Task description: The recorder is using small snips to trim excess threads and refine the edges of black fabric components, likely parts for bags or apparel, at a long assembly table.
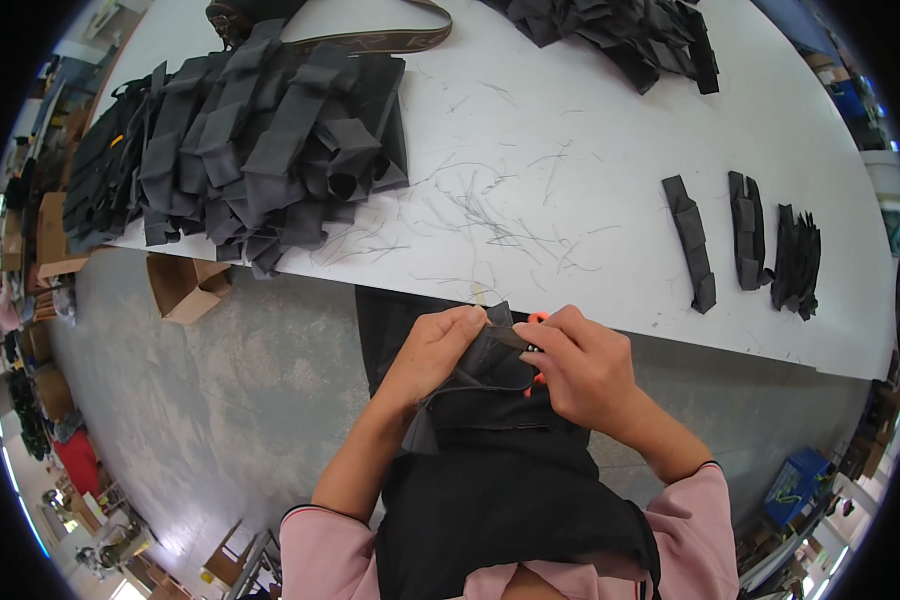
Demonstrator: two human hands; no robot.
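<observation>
My left hand (pixel 428 352) pinches the upper end of a dark grey fabric strip (pixel 482 362) between thumb and fingers. The strip hangs down over my black apron (pixel 490 480), just off the table's near edge. In my right hand (pixel 592 372) is a pair of scissors with orange handles (pixel 538 318); the fingers are closed round it. The metal blades (pixel 510 338) point left, close to my left fingertips and against the strip's top. My right fingers partly hide the handles, and whether the blades are apart cannot be made out.
Loose thread ends (pixel 475 212) litter the white table (pixel 590 170). A large pile of dark fabric pieces (pixel 260 140) lies left, another heap (pixel 620 45) at the far side. Several folded strips (pixel 690 245) lie right. A cardboard box (pixel 182 290) stands on the floor at left.
</observation>
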